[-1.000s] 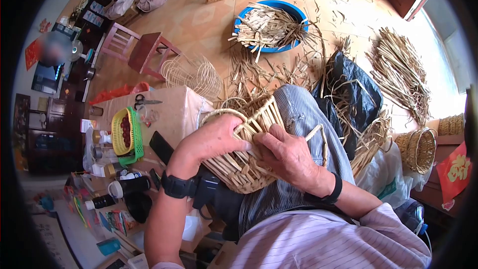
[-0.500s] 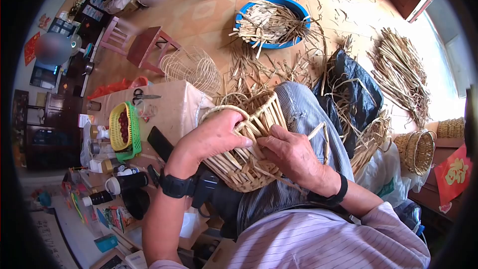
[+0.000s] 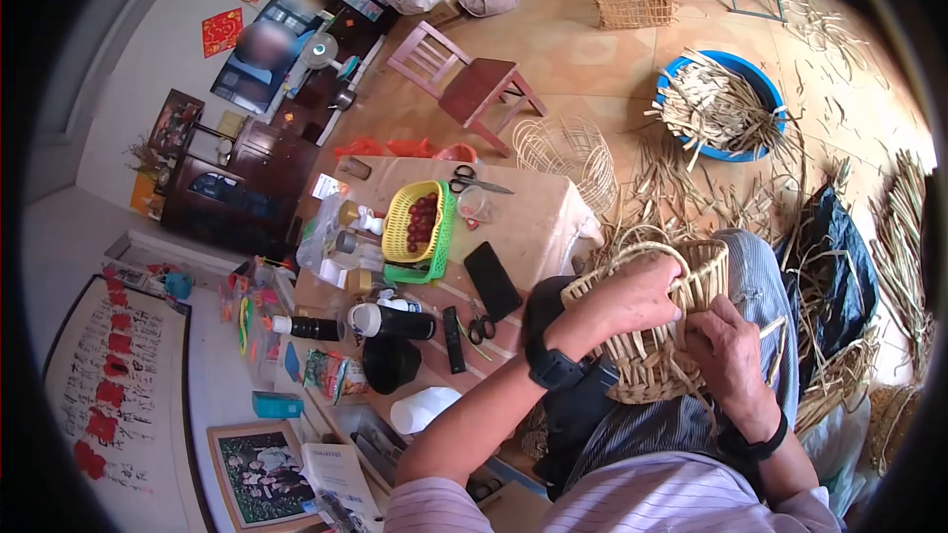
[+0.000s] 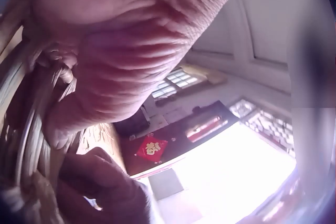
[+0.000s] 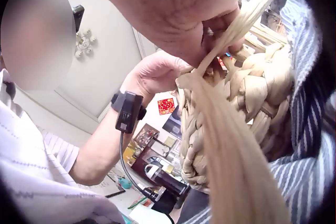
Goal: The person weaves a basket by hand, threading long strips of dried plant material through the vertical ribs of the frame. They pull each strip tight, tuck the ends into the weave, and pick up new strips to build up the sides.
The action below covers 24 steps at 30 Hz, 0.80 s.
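Note:
A half-woven basket (image 3: pixel 647 360) of pale plant strips lies tilted on the lap, its rim hoop towards the top. The left hand (image 3: pixel 637 298) reaches over the rim and grips the side wall, fingers inside and thumb outside. Against the outer wall, the right hand (image 3: pixel 731 350) pinches a strip with curled fingers. In the right wrist view a wide loose strip (image 5: pixel 236 150) hangs in front of the braided wall (image 5: pixel 262 82), close to the right hand (image 5: pixel 178 14). The left wrist view has the left hand (image 4: pixel 115 45) over upright strips (image 4: pixel 31 134); its fingertips are partly hidden.
Left of the basket, a table (image 3: pixel 533 197) bears a yellow basket (image 3: pixel 398 227) of red fruit, scissors (image 3: pixel 481 324), a phone (image 3: pixel 492 279) and bottles. On the floor are a blue basin (image 3: pixel 731 153) of strips, a wire-like frame (image 3: pixel 568 158) and black plastic (image 3: pixel 839 276).
The head view has swung left, so the room sits further right in the picture and more table shows. Both hands keep their hold on the basket, with little visible shift.

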Each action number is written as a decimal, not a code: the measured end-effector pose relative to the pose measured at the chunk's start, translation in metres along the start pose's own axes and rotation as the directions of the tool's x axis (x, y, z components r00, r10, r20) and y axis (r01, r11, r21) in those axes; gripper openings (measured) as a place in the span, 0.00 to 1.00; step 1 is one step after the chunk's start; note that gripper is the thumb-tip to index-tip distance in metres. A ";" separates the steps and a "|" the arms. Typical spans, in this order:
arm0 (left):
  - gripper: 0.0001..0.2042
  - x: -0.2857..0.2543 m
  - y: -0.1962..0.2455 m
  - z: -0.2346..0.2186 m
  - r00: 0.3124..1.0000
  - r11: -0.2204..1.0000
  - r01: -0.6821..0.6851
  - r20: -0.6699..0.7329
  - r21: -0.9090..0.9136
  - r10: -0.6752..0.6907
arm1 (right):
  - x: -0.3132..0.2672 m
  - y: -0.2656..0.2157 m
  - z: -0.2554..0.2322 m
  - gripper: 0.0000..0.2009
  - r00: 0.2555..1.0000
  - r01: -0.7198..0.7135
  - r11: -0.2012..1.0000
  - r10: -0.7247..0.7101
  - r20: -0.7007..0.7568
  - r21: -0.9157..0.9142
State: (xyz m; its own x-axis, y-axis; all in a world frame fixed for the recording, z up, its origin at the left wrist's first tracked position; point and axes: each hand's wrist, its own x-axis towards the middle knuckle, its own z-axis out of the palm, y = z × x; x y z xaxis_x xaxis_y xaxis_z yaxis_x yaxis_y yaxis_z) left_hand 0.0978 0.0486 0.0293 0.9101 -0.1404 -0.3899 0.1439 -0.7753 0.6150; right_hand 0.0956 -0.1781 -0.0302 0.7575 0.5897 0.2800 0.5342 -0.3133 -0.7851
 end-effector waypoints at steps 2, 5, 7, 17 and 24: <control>0.25 -0.010 -0.020 0.033 0.943 0.983 -0.159 -0.281 0.094 0.180 | 0.002 -0.001 0.000 0.08 1.000 -0.007 1.000 0.008 0.022 -0.029; 0.28 -0.039 0.026 0.026 0.945 0.973 -0.101 -0.287 0.206 0.159 | 0.004 0.000 -0.006 0.09 0.998 -0.064 0.998 0.064 0.027 0.001; 0.29 -0.039 0.023 0.029 0.936 0.975 -0.109 -0.309 0.194 0.166 | 0.005 0.000 -0.004 0.09 0.997 -0.079 0.994 0.080 -0.003 0.070; 0.23 -0.031 0.006 0.044 0.903 0.975 -0.102 -0.393 0.196 0.174 | -0.010 0.005 -0.004 0.08 0.978 -0.208 0.923 0.203 0.048 0.324; 0.21 -0.025 0.009 0.053 0.863 0.974 -0.064 -0.478 0.218 0.164 | 0.013 -0.016 -0.021 0.11 0.997 -0.025 0.999 0.022 0.076 0.037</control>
State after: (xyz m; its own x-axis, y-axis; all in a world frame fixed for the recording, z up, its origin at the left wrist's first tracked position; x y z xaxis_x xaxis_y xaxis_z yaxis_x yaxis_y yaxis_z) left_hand 0.0553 0.0120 0.0085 0.9947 0.0459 0.0920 -0.0033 -0.8803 0.4744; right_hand 0.1047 -0.1815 -0.0029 0.7387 0.6372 0.2197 0.5005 -0.3002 -0.8120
